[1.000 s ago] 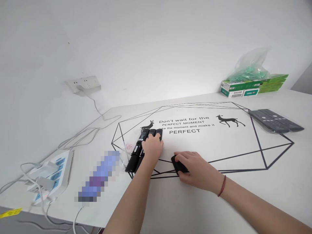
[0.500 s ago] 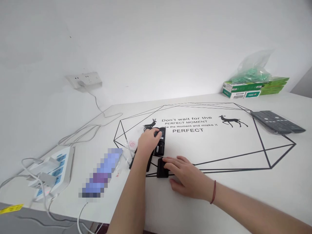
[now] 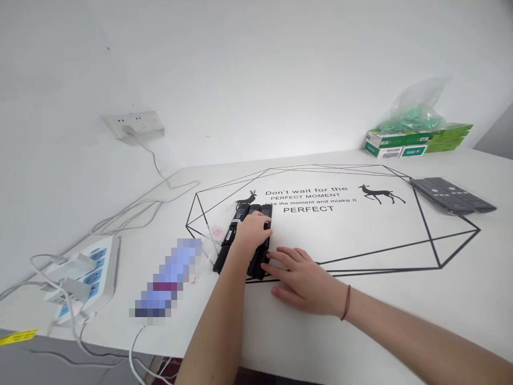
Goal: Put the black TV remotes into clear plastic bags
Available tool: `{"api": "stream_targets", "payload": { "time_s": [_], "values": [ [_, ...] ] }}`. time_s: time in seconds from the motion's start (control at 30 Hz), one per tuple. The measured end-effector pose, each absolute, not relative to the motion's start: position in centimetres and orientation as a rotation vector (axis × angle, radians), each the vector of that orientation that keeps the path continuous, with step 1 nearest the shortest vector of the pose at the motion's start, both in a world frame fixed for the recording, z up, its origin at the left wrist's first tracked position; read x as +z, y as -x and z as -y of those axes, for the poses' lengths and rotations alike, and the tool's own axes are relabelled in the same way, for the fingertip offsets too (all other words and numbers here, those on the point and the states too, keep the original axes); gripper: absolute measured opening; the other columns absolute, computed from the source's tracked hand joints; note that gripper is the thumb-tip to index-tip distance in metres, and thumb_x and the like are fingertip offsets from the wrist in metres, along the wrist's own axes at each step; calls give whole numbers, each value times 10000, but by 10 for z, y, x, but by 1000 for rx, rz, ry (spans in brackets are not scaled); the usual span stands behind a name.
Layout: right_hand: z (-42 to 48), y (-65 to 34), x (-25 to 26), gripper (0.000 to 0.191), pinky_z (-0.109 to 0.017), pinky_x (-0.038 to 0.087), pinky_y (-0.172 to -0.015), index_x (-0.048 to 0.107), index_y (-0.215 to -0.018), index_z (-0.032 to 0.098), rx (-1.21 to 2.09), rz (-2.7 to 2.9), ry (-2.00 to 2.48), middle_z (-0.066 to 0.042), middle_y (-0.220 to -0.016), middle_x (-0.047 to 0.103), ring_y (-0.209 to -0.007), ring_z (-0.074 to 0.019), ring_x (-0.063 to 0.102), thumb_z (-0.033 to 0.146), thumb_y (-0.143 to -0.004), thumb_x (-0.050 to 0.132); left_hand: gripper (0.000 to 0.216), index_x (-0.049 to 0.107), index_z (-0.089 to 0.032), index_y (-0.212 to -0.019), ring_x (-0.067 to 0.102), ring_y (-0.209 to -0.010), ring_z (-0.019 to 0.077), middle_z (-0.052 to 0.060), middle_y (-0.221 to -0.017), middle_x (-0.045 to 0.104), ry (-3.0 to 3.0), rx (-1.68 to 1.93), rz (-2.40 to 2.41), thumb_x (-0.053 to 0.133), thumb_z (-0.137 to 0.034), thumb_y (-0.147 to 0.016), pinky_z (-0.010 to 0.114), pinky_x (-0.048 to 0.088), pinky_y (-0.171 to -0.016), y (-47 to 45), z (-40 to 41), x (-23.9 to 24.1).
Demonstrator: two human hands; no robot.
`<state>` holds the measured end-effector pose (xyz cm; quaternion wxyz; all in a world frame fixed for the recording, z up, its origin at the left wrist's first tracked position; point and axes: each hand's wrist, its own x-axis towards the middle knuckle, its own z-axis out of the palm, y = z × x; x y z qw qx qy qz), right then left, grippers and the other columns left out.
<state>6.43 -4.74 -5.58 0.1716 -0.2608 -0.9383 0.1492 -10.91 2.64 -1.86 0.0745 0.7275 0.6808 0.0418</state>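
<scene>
Three black remote controls lie close together, face down, on the white table point(image 3: 380, 240). On the left remote control point(image 3: 238, 215) a label and a compartment opening show. My left hand point(image 3: 253, 232) covers the middle of the group, its fingers and thumb curled over the right remote control point(image 3: 266, 210). A smooth black piece point(image 3: 257, 266), perhaps a battery cover, lies at that remote's near end; the joint is hidden by my hand. My right hand point(image 3: 306, 283) rests at the right side of this piece, fingers apart and fingertips at its edge.
A phone-shaped blurred item point(image 3: 166, 283) and a power strip point(image 3: 98, 283) with plugs and cables are on the left. More remote controls point(image 3: 452, 195) in clear plastic lie right. Green-and-white boxes point(image 3: 401, 141) under a plastic bag point(image 3: 417, 115) stand at the back.
The smooth black piece has moved away from me, closing the gap to the right remote control. My right hand followed it slightly forward and left; my left hand shifted right.
</scene>
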Motion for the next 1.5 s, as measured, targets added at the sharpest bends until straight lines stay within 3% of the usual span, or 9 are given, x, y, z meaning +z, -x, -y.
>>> {"api": "stream_targets", "payload": {
  "time_s": [0.43, 0.63, 0.7, 0.8, 0.93, 1.13, 1.33, 1.5],
  "values": [
    [39, -67, -58, 595, -482, 320, -1049, 456, -1373, 232, 503, 2638, 713, -64, -1455, 427, -1321, -326, 347, 580, -892, 410, 380, 626, -248, -1141, 525, -1147, 245, 59, -1273, 556, -2195, 106, -2062, 511, -271, -779, 350, 430, -935, 108, -27, -17],
    [-7, -129, -67, 448, -390, 349, -1057, 587, -1228, 217, 241, 2467, 1026, -79, -1392, 497, -1258, -257, 439, 486, -881, 497, 408, 615, -224, -1151, 539, -1120, 263, 69, -1294, 534, -2194, 82, -2050, 492, -318, -773, 354, 453, -892, 113, -33, -19],
    [-26, -171, -69, 354, -332, 323, -1076, 637, -1135, 277, 93, 2360, 1344, -13, -1343, 547, -1243, -217, 452, 448, -832, 569, 414, 609, -233, -1157, 537, -1107, 277, 69, -1307, 524, -2203, 70, -2054, 467, -342, -784, 367, 470, -840, 114, -34, -21],
    [-50, -238, -68, 345, -431, 285, -1078, 632, -1125, 184, -34, 2018, 1754, -122, -1305, 550, -1261, -291, 406, 326, -821, 552, 411, 622, -241, -1139, 537, -1085, 303, 83, -1275, 549, -2225, 99, -2101, 432, -384, -803, 408, 460, -842, 109, -34, -22],
    [-66, -300, -67, 470, -616, 297, -947, 508, -1233, 65, -163, 1427, 2166, -267, -1327, 434, -1243, -428, 324, 303, -830, 465, 427, 633, -240, -1131, 513, -1119, 317, 86, -1265, 565, -2284, 271, -2087, 422, -439, -818, 446, 419, -916, 99, -31, -24],
    [-73, -324, -68, 270, -496, 368, -908, 616, -999, 138, -112, 1191, 2300, -184, -1189, 519, -1147, -366, 413, 285, -810, 492, 353, 649, -211, -1067, 552, -1053, 269, 87, -1147, 635, -2405, 634, -1849, 423, -372, -848, 420, 413, -937, 58, -30, -34],
    [-76, -329, -66, 501, -520, 398, -872, 521, -1121, 61, -7, 977, 2337, -279, -1192, 497, -1141, -414, 437, 309, -698, 624, 259, 667, -206, -972, 581, -986, 241, 60, -1066, 675, -2310, 642, -1594, 451, -251, -837, 406, 448, -898, -15, -21, -45],
    [-74, -325, -55, 488, -545, 381, -898, 542, -1080, 70, 169, 934, 2223, -279, -1149, 558, -1097, -412, 507, 327, -673, 618, 255, 653, -231, -1004, 597, -836, 187, 43, -1014, 682, -2108, 860, -1478, 460, -271, -843, 354, 481, -816, -39, -12, -47]
  ]
}}
